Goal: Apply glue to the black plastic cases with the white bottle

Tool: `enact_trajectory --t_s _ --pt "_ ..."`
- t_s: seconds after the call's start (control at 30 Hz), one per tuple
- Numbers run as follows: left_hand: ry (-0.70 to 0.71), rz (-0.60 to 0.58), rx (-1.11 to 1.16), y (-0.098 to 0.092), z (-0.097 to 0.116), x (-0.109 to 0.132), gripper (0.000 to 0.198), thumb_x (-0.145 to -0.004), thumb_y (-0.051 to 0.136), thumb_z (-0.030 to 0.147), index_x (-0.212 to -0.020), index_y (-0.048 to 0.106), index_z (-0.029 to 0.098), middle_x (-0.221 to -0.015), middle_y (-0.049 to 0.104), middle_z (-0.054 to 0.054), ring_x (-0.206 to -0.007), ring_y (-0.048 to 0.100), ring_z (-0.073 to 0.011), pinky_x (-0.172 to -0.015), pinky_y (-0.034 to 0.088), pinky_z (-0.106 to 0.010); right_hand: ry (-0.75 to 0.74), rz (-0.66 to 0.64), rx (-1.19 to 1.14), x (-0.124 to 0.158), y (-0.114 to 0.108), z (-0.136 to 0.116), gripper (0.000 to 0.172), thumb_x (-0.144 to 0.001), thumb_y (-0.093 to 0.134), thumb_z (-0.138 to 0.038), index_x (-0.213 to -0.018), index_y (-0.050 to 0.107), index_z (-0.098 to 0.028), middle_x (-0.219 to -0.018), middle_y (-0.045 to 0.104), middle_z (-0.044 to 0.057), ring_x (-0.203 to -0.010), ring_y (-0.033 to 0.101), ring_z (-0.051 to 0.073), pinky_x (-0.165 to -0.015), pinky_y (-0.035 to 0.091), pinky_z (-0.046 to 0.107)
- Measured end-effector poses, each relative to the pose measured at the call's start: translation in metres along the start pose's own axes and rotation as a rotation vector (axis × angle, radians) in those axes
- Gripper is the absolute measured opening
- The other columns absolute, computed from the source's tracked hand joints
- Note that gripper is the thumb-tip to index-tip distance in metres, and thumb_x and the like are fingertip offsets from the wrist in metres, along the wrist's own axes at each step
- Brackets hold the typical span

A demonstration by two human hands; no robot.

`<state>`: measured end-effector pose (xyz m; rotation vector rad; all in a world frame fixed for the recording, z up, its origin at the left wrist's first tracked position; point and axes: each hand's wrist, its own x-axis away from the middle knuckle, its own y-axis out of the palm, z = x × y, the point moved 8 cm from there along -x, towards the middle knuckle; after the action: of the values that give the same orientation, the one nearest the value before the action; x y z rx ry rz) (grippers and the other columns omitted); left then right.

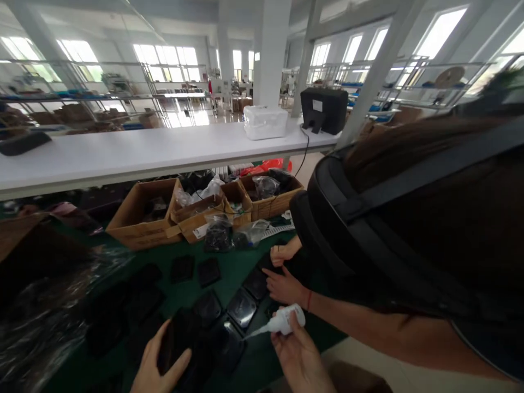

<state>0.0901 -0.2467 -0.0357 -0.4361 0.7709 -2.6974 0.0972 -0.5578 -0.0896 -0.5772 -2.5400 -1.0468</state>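
Observation:
In my right hand (302,357) is a small white squeeze bottle (291,319) with a long thin nozzle. The bottle is tipped sideways, its nozzle pointing left and slightly down over a glossy black square part (229,341). My left hand (158,363) curves around a dark black part (180,333), with thumb and fingers on its left and near sides; its exact shape is lost in shadow. More black square parts, such as one shiny panel (242,308), lie in a row on the green tabletop (180,295).
A co-worker wearing a black head strap leans in from the right, their hands (282,278) on dark parts. Open cardboard boxes (141,234) and bagged parts (219,234) line the far side. Clear plastic wrap (45,322) lies left. Beyond stands a white shelf (164,144) with a monitor (325,109).

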Motion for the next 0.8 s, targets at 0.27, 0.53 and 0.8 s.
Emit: enact_trajectory --t_s 0.27,0.53,0.8 --pt "0.727 0.057 -0.457 0.032 0.101 -0.009 0.082 -0.071 0.070 0.036 -0.141 0.030 0.016 -0.130 0.041 -0.015 -0.124 0.042 -0.0313 -0.107 0.039 -0.050 0.036 0.084 -0.179 0.015 0.003 -0.024 0.029 -0.070 0.082 -0.033 -0.092 0.066 -0.024 -0.095 0.069 0.001 -0.087 0.066 0.017 -0.071 0.059 0.028" --pt "0.634 0.162 -0.380 0.006 0.098 0.008 0.088 -0.068 0.074 0.027 -0.142 0.027 0.019 -0.132 0.039 -0.015 -0.124 0.041 -0.0309 -0.106 0.039 -0.049 0.105 -0.005 -0.127 0.009 0.066 -0.011 0.031 -0.070 0.080 -0.030 -0.097 0.064 -0.024 -0.106 0.065 0.001 -0.091 0.062 0.015 -0.073 0.056 0.026" --pt "0.585 0.280 -0.456 -0.033 0.079 0.025 0.086 -0.070 0.074 0.033 -0.141 0.028 0.018 -0.131 0.041 -0.015 -0.123 0.040 -0.0325 -0.107 0.037 -0.049 -0.063 -0.161 0.080 0.022 0.115 -0.003 0.031 -0.072 0.079 -0.030 -0.098 0.063 -0.022 -0.095 0.063 -0.001 -0.086 0.059 0.014 -0.075 0.051 0.027"
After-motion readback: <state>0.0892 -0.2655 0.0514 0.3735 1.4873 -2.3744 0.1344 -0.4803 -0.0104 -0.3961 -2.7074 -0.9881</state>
